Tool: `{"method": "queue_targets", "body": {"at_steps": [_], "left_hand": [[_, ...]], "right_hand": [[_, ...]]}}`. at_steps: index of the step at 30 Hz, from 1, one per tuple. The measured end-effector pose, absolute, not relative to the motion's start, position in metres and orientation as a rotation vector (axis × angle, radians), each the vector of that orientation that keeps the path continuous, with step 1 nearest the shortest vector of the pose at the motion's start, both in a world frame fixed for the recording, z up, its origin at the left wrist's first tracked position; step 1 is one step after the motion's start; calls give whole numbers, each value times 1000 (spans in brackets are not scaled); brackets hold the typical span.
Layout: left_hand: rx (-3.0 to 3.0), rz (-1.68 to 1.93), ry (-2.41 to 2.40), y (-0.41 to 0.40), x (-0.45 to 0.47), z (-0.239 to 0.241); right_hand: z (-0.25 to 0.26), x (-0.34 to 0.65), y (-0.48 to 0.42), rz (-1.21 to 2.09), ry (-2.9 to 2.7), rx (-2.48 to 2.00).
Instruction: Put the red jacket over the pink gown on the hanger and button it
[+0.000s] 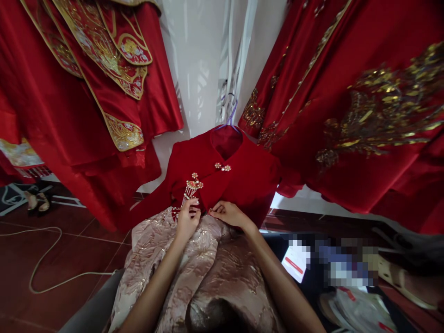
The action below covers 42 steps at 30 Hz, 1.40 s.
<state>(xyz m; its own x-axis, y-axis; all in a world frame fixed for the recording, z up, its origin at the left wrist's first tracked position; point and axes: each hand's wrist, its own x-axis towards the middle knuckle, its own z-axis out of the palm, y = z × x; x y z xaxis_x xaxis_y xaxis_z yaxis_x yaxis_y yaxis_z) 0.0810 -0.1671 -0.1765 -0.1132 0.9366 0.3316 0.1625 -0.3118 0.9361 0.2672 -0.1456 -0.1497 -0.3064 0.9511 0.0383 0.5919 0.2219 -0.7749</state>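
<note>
A red jacket [243, 178] hangs on a purple hanger [231, 115] in front of me. Beaded flower fasteners [222, 167] close it below the collar, and a brooch [194, 184] with pearl tassels sits on its left side. My left hand [188, 219] is at the jacket's lower front, beside the tassels, with fingers bent together; what they hold is hidden. Across a small gap, my right hand [229, 214] pinches the lower front edge of the jacket near a small bead. Pink-beige brocade fabric [204, 247] lies beneath both hands.
Embroidered red garments hang at left [114, 69] and right [347, 148]. A lit phone [296, 261] and a clear plastic bag [360, 307] are at the lower right. A pale cable [38, 263] loops across the tiled floor, with shoes [37, 202] at far left.
</note>
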Motion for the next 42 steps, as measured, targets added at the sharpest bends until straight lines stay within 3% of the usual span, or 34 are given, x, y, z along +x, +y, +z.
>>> {"method": "queue_targets", "body": {"at_steps": [8, 19, 42], "left_hand": [[1382, 1519, 1276, -167, 73, -165], [1357, 1553, 1259, -166, 71, -167], [1396, 1474, 1218, -156, 65, -168]], "right_hand": [[-135, 257, -153, 1112, -1912, -1153], [-146, 216, -155, 495, -1786, -1258], [-158, 211, -147, 377, -1850, -1280]]}}
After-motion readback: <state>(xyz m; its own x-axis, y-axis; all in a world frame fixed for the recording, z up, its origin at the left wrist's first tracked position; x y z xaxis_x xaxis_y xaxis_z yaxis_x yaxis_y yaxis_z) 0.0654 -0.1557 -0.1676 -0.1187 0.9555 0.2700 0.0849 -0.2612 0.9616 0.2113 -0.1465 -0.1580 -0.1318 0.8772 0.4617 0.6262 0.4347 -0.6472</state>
